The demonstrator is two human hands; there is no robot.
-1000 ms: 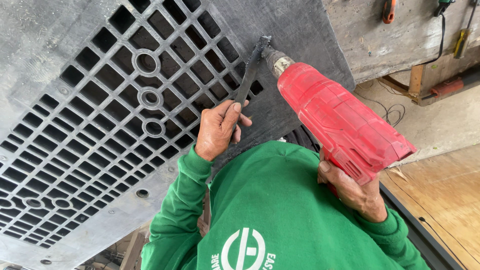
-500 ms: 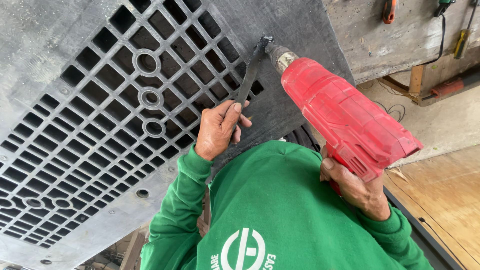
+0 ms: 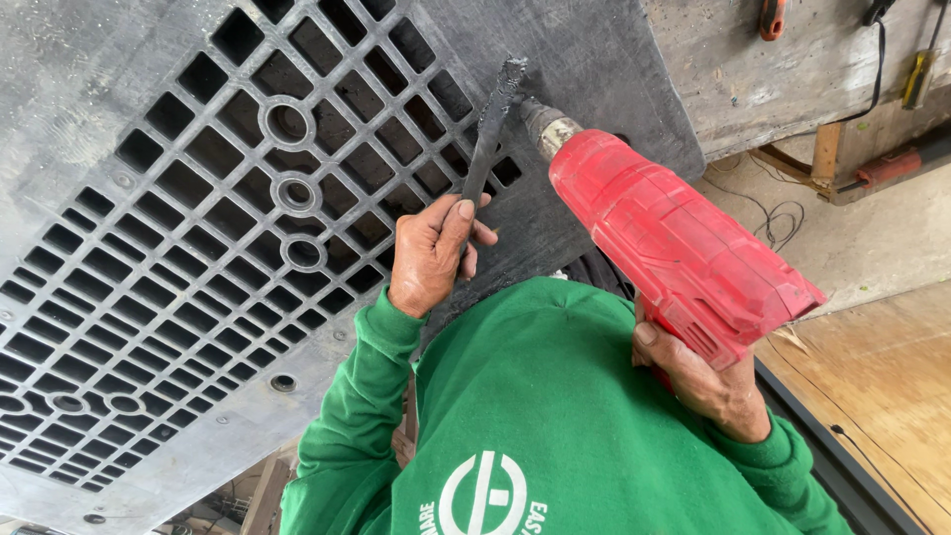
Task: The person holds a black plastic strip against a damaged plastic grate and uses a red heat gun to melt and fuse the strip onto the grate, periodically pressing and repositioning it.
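The left hand is pinching a black plastic rod against the grey pallet; the right hand is gripping a red heat gun.

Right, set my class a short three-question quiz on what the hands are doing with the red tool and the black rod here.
1. Which hand holds the red heat tool? A) left B) right C) neither
2. True or false: the black rod is held in the left hand.
3. Fill in: the tool's nozzle points at the rod's upper end, close to a dark plastic panel whose openings form a ____.

Key: 1 B, the right hand. 2 True. 3 grid.
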